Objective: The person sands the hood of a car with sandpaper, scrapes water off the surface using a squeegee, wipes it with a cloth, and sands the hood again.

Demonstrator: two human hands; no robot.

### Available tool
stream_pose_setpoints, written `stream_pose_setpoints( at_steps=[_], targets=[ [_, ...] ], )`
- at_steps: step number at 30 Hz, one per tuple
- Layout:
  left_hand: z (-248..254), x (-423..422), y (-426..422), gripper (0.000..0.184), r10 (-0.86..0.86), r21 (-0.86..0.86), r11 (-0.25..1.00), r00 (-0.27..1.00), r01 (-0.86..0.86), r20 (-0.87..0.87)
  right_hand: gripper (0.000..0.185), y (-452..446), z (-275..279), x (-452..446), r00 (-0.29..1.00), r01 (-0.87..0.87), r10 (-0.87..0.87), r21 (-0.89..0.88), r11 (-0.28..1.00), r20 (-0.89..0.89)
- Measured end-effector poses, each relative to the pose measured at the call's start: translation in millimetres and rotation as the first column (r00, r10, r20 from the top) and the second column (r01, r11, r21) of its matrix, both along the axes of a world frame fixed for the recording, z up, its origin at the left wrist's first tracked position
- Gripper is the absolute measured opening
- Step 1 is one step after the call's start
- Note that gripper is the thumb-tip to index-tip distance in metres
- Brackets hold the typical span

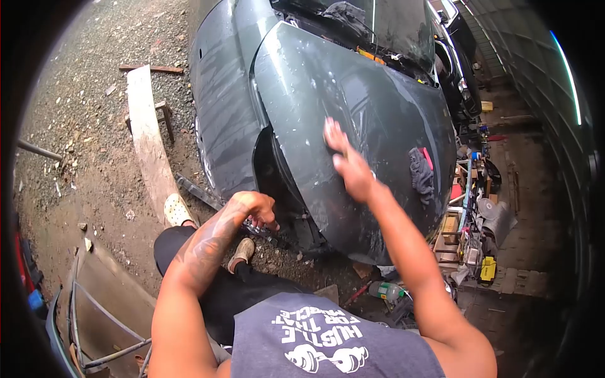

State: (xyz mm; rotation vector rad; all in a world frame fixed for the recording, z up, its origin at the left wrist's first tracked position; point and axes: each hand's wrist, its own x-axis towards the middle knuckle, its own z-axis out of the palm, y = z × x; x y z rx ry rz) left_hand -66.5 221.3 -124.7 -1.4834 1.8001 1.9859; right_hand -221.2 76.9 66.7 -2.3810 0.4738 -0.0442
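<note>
While cloth (421, 178) lies nearby, the right hand (350, 165) seemingly touches bodywork (391, 132).

Left arm (192, 268): reaches forward, angled inward
Left hand (257, 205): droops at the wrist, fingers (273, 224) curled
Right arm (409, 246): stretches out ahead
Right hand (353, 167): opens, fingers extended, slightly blurred

Tbh the hood (302, 107) has decent room either side of the right hand (350, 164) & up twd the windshield (403, 28); bunched rag (421, 176) is in the way, R side. Dark gap (275, 167) btwn hood & fender (225, 113) is open too, left hand (255, 209) nr its lower end. Junk pile (469, 242) crowds the R edge.
</note>
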Motion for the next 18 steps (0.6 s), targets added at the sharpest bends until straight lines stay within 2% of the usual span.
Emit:
stream_pose_setpoints(
  at_steps=[2,4,5,8,10,13,15,16,18],
  targets=[
    [15.9,6.4,10.1,0.052,0.004,-0.010,1.000,1.000,-0.003,0.028,0.065,26.1,-0.7,-54.2,1.000,0.006,-0.006,0.026,1.000,-0.016],
    [20.6,12.5,20.0,0.050,-0.057,0.067,0.997,0.992,0.049,0.113,0.065,20.5,-2.7,-50.6,1.000,-0.003,0.003,0.013,1.000,-0.022],
    [6.7,12.4,21.9,0.050,0.003,0.104,0.995,0.998,-0.010,0.066,0.066,19.2,-4.1,-49.0,1.000,0.000,0.000,-0.003,1.000,-0.021],
    [3.3,5.0,14.9,0.049,0.004,0.039,0.999,1.000,-0.005,0.019,0.066,-39.0,-7.1,23.5,0.999,-0.040,0.040,-0.131,0.991,-0.002],
    [10.4,-0.7,8.0,0.049,-0.021,0.073,0.997,1.000,0.021,-0.003,0.065,-54.0,-11.1,40.6,1.000,-0.021,0.021,-0.128,0.992,-0.003],
    [7.8,-0.8,3.6,0.051,0.017,-0.040,0.999,1.000,-0.017,-0.017,0.068,2.0,-4.9,-20.6,0.999,0.042,-0.042,0.024,0.999,0.014],
    [9.6,6.2,10.5,0.051,-0.004,-0.011,1.000,1.000,0.004,-0.020,0.078,34.0,-5.1,-71.4,0.990,0.138,-0.137,0.135,0.981,-0.017],
    [8.9,8.6,15.1,0.051,-0.026,0.028,0.999,0.999,0.026,-0.022,0.076,40.6,-4.1,-75.3,0.995,0.100,-0.099,0.041,0.994,-0.033],
    [9.4,14.5,15.4,0.049,-0.003,0.053,0.999,0.999,0.005,-0.048,0.074,20.5,-3.6,-54.9,0.996,0.063,-0.064,-0.013,0.998,-0.058]
  ],
)
